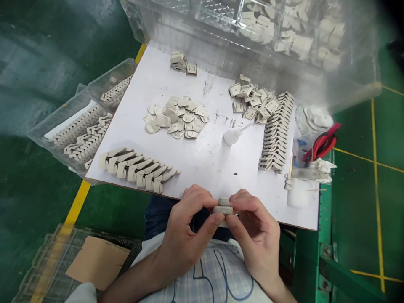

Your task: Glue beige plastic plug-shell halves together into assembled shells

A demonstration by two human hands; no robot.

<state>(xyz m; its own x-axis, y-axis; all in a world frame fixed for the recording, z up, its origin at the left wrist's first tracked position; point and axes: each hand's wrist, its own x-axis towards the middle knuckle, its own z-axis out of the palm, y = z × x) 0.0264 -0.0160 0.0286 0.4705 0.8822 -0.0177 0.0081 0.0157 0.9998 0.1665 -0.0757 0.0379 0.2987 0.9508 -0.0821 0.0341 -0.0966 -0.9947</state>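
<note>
Between my left hand (195, 227) and my right hand (254, 227) is a small beige plastic part (223, 209), pinched from both sides just off the table's front edge. Thumbs and index fingers of both hands press on it; the other fingers are curled and partly hidden. Ahead on the white tabletop (202, 162) stands a white squeeze bottle (232, 136) with a thin nozzle. A heap of flat beige covers (175, 118) lies left of it. A row of joined beige parts (139, 168) sits at the front left corner.
A long stack of beige parts (276, 134) runs along the right, beside loose clips (249, 101). Red-handled pliers (322, 143) rest in a clear container at the right edge. A large clear tray (252, 54) spans the back; another tray (41, 130) adjoins the left edge.
</note>
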